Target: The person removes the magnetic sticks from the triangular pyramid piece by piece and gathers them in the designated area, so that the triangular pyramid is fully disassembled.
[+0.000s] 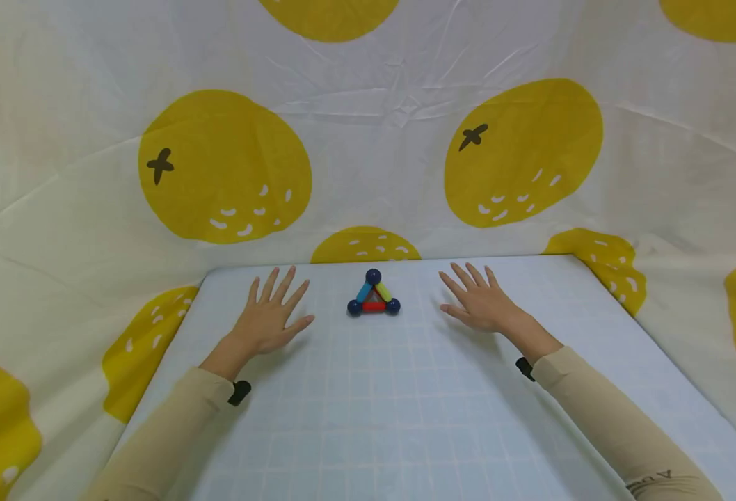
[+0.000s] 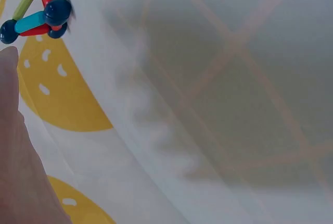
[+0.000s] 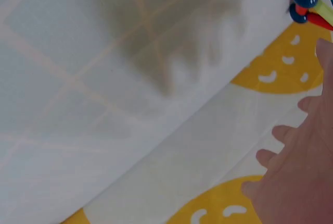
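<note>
A small frame of magnetic rods and balls (image 1: 374, 307) stands near the far edge of the table, between the two hands. Its balls are dark blue, and red, light blue and yellow-green rods join them; the left wrist view shows its pyramid-like shape. To its left, my left hand (image 1: 268, 321) hovers palm down with the fingers spread straight. My right hand (image 1: 479, 305) is held the same way on the other side. Neither hand touches the frame or holds anything. Shadows of both hands fall on the tabletop.
The table (image 1: 368, 410) has a pale cover with a faint grid. Behind and beside it hangs a white curtain (image 1: 374, 160) printed with large yellow fruit. Dark wrist straps (image 1: 240, 392) show at the beige sleeves (image 1: 174, 431).
</note>
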A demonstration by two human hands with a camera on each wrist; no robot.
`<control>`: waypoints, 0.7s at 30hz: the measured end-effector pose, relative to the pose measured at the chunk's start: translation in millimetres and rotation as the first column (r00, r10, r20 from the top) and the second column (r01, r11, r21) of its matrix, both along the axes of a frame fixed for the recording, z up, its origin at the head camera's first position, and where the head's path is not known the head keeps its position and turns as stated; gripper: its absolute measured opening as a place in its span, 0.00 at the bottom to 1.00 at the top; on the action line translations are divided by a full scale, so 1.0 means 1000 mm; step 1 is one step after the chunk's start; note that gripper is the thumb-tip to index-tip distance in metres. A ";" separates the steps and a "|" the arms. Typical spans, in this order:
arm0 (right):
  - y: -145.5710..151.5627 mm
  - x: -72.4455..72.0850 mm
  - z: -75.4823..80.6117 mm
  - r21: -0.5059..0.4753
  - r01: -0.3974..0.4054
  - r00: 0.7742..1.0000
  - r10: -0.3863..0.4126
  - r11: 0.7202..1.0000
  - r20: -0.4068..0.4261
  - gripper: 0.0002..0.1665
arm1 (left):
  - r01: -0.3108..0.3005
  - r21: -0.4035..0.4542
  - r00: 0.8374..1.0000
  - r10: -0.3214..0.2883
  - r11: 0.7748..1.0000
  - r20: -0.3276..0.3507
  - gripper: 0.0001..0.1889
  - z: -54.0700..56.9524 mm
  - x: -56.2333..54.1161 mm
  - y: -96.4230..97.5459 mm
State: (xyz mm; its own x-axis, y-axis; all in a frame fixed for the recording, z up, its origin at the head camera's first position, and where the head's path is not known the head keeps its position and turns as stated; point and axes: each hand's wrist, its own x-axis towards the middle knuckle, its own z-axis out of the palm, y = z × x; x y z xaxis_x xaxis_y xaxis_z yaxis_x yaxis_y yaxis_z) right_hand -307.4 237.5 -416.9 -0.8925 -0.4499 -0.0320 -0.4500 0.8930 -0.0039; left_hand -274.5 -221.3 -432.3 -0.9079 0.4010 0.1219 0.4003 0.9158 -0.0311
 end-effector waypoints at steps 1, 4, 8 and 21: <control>-0.001 0.000 0.000 -0.005 -0.005 1.000 0.005 1.000 -0.002 0.47 | 0.002 0.002 1.000 -0.002 1.000 -0.001 0.42 0.000 0.000 0.001; -0.004 0.000 -0.003 -0.013 -0.012 1.000 0.012 1.000 -0.004 0.47 | 0.010 0.014 1.000 -0.010 1.000 -0.011 0.42 -0.001 0.000 0.005; -0.008 0.000 -0.007 -0.013 -0.033 0.999 0.033 0.999 -0.006 0.47 | 0.015 0.005 1.000 -0.015 1.000 -0.010 0.42 -0.004 -0.002 0.009; -0.031 -0.002 -0.010 -0.016 -0.088 0.996 0.088 0.996 -0.015 0.48 | 0.006 -0.020 1.000 -0.007 1.000 -0.009 0.42 -0.012 -0.008 0.018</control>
State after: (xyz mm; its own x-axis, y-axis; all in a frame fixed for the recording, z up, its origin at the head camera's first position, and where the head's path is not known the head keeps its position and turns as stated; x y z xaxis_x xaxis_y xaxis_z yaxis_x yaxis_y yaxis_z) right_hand -308.9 206.1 -426.9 -0.8497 -0.5272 -0.0114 -0.5271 0.8497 -0.0119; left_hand -282.3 -203.4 -443.9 -0.9041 0.4094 0.1224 0.4059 0.9124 -0.0531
